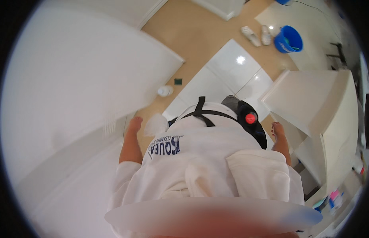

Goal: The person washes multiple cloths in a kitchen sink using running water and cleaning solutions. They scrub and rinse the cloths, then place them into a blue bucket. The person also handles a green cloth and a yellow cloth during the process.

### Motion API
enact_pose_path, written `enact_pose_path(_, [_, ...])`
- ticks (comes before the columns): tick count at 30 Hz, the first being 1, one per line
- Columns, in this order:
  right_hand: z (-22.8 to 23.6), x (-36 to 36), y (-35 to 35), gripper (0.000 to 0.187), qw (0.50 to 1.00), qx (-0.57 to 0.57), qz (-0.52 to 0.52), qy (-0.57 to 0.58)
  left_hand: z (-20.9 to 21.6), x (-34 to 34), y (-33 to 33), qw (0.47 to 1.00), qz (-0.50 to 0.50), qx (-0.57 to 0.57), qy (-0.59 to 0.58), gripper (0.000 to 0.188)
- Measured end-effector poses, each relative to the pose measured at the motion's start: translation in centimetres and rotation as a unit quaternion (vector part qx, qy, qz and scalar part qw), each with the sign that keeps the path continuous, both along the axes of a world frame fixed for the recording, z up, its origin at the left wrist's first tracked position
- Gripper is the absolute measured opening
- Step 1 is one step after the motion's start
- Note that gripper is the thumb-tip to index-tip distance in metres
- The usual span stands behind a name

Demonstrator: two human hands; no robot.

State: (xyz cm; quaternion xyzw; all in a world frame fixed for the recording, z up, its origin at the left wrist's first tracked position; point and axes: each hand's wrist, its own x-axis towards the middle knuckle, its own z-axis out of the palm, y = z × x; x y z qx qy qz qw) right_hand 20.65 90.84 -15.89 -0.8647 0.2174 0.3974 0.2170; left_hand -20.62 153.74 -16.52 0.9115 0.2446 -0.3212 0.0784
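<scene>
Both arms hang at my sides. My left hand [135, 123] is low beside a large white panel, close to a whitish, see-through bag [156, 125] at my hip. Its fingers are mostly hidden, and whether it touches the bag is unclear. On the other side, my right hand [276, 129] hangs with loosely curled fingers, small gaps between them and nothing visible in it. Between that hand and my body sits a black waist pouch [254, 126] holding a red-topped item [250, 118]. A black strap [200, 113] crosses my white clothing.
White panels stand at left [85, 63] and right [307, 89]. Glossy white tiles [220, 75] lie ahead on tan flooring. A white bottle [165, 91] and dark green pad [178, 81] are on the floor. White slippers [251, 36] lie near a blue bucket [288, 39].
</scene>
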Motion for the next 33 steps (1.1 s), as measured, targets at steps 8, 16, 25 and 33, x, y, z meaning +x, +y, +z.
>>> enact_pose_path(8, [0.2,2.8,0.0,0.03,0.998,-0.054,0.036,-0.025,-2.4,5.9,3.7,0.99,-0.141,0.0,0.019,0.021])
enact_pose_path(16, [-3.5,14.7,-0.9,0.026,0.985,0.037,0.13,-0.107,-2.4,19.6,3.1,0.997,-0.055,0.012,0.048,0.026])
enact_pose_path(25, [0.5,29.0,-1.0,0.029,0.935,-0.055,0.324,-0.133,0.7,43.2,0.3,0.98,-0.194,0.034,-0.025,0.026])
enact_pose_path(33, [1.7,34.9,-1.0,0.03,0.974,-0.031,0.196,-0.114,-1.5,54.0,1.6,0.995,0.051,-0.08,-0.028,0.037])
